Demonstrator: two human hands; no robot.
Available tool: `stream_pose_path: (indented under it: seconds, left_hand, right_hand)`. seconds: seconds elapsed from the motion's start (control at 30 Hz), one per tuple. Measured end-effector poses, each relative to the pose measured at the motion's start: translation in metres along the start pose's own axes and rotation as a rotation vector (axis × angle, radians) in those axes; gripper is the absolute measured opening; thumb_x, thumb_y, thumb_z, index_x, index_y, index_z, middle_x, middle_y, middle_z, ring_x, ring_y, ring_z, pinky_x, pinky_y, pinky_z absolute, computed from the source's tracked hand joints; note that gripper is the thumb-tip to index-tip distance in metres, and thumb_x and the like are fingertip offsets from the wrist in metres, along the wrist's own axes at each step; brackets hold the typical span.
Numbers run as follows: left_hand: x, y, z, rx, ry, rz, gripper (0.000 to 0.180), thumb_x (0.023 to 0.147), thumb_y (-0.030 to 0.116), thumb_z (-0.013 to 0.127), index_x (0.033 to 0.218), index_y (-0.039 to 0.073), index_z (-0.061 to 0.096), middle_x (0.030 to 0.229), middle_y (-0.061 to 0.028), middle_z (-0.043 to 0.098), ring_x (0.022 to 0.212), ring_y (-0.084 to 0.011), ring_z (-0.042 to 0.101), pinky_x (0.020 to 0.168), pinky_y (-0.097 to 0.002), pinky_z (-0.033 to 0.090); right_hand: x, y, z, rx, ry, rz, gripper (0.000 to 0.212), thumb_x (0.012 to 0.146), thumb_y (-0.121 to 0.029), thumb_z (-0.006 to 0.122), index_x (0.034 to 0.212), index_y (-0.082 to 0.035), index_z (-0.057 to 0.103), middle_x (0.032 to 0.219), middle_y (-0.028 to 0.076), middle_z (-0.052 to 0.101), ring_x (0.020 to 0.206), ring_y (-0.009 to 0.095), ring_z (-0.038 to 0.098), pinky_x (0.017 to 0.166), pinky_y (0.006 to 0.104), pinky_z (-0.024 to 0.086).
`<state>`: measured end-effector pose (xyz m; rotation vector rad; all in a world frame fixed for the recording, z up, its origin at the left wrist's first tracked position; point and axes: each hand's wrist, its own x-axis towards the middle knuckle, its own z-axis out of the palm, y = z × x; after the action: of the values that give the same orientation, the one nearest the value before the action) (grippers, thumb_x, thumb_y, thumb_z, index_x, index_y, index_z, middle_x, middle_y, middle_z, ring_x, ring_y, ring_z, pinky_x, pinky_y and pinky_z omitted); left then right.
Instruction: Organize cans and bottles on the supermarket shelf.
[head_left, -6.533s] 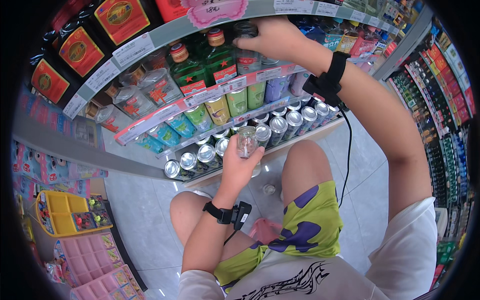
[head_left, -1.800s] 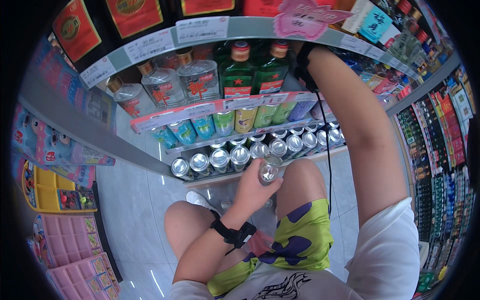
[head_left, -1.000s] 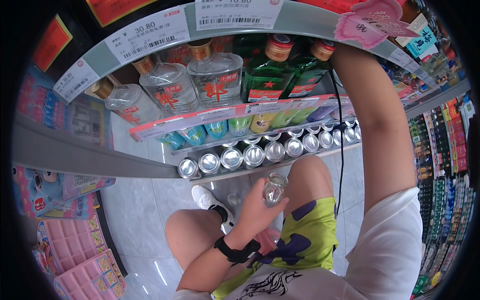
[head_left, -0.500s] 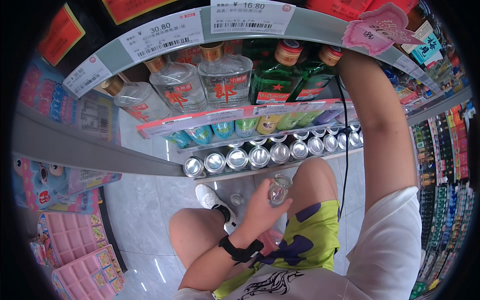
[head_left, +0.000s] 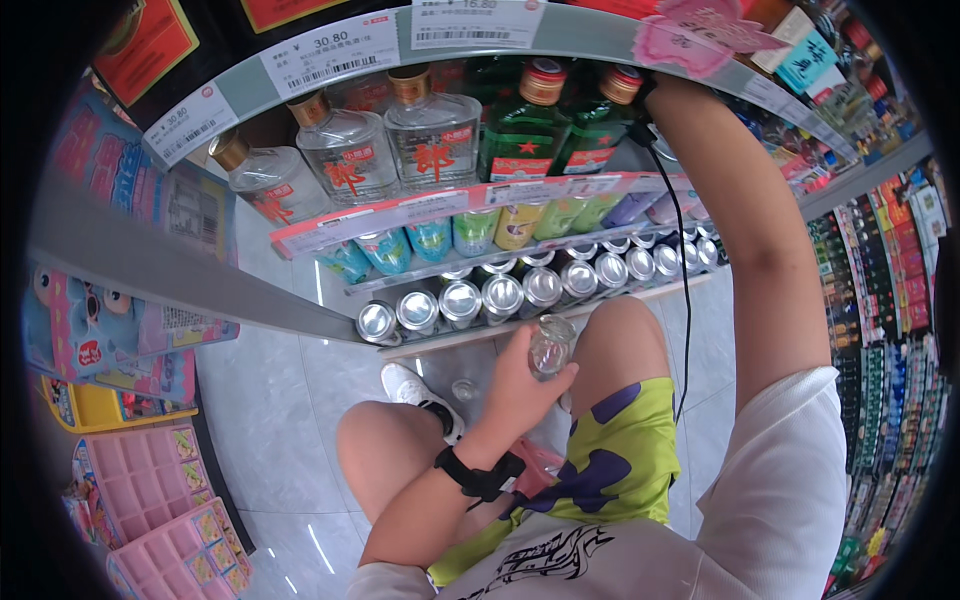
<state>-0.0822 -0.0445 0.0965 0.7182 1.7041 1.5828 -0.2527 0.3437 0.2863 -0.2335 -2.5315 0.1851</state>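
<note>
My left hand [head_left: 515,390] is closed round a small clear glass container [head_left: 551,346], held above my knees; whether it is a bottle or a cup I cannot tell. My right forearm [head_left: 750,190] reaches up into the shelf, beside two green glass bottles [head_left: 525,130] with red caps. Behind the shelf's front edge the fingers of my right hand are hidden. A black cable [head_left: 683,270] hangs down from near that wrist. Left of the green bottles stand several clear glass bottles [head_left: 432,140] with gold caps.
Lower shelves hold colourful cans [head_left: 430,240] and a row of silver-topped cans [head_left: 460,300]. A grey shelf post [head_left: 230,290] runs along the left. Pink compartment trays [head_left: 135,475] lie at lower left. Another small clear object [head_left: 462,389] sits on the tiled floor near my white shoe [head_left: 408,388].
The view has shifted a little, so the shelf and bottles appear higher and further left. My left hand still grips the glass container, and my right arm stays inside the shelf.
</note>
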Motion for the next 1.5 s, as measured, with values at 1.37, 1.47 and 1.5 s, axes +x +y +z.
stream_pose_path:
  seconds: [1.37, 1.47, 1.5]
  left_hand:
    - [0.005, 0.013, 0.022, 0.060, 0.011, 0.085, 0.036, 0.081, 0.015, 0.080, 0.104, 0.002, 0.055, 0.091, -0.0027, 0.061, 0.080, -0.0105, 0.056, 0.073, -0.0272, 0.048]
    - [0.012, 0.011, 0.016, 0.042, 0.035, 0.114, 0.038, 0.083, 0.017, 0.079, 0.107, 0.001, 0.054, 0.093, -0.0044, 0.063, 0.081, -0.0113, 0.059, 0.073, -0.0276, 0.049]
    - [0.014, 0.013, 0.015, 0.035, 0.042, 0.132, 0.041, 0.083, 0.018, 0.079, 0.110, 0.001, 0.054, 0.094, -0.0066, 0.064, 0.081, -0.0123, 0.061, 0.073, -0.0286, 0.051]
  right_hand:
    - [-0.070, -0.034, -0.047, 0.175, 0.050, -0.119, 0.031, 0.089, -0.017, 0.058, 0.115, -0.006, 0.069, 0.115, 0.016, 0.069, 0.114, 0.033, 0.062, 0.097, 0.0449, 0.047]
    - [-0.086, -0.040, -0.052, 0.008, 0.066, -0.204, 0.035, 0.089, -0.014, 0.061, 0.122, -0.003, 0.063, 0.113, 0.020, 0.068, 0.106, 0.034, 0.064, 0.091, 0.0393, 0.052]
    - [-0.097, -0.041, -0.059, -0.110, -0.025, -0.084, 0.034, 0.088, -0.011, 0.061, 0.120, -0.003, 0.063, 0.114, 0.020, 0.067, 0.107, 0.036, 0.063, 0.091, 0.0400, 0.051]
